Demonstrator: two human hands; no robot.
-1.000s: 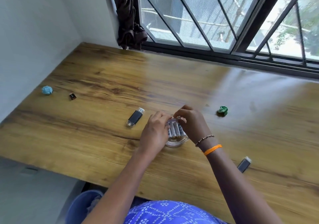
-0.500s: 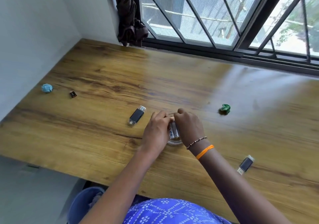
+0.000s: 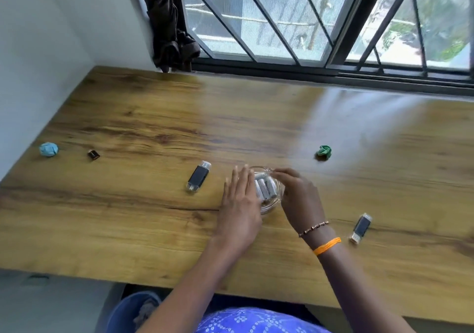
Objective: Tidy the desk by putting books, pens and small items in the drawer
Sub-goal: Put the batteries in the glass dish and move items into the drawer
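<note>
A little glass bowl (image 3: 269, 205) sits on the counter (image 3: 128, 212), and the batteries (image 3: 265, 188) lie inside it. The left hand (image 3: 239, 204) rests flat against the bowl's left side, its fingers (image 3: 241, 178) straight and not holding. The right hand (image 3: 298, 196) curls round the bowl's right rim and grips it.

The bowl is smooth glass, so it could slip if only one hand lifts it. If it tips, the batteries could roll out across the counter. A black stick (image 3: 198, 176) left of the bowl and another (image 3: 360, 228) to its right still wait, so an arm could knock one off.
</note>
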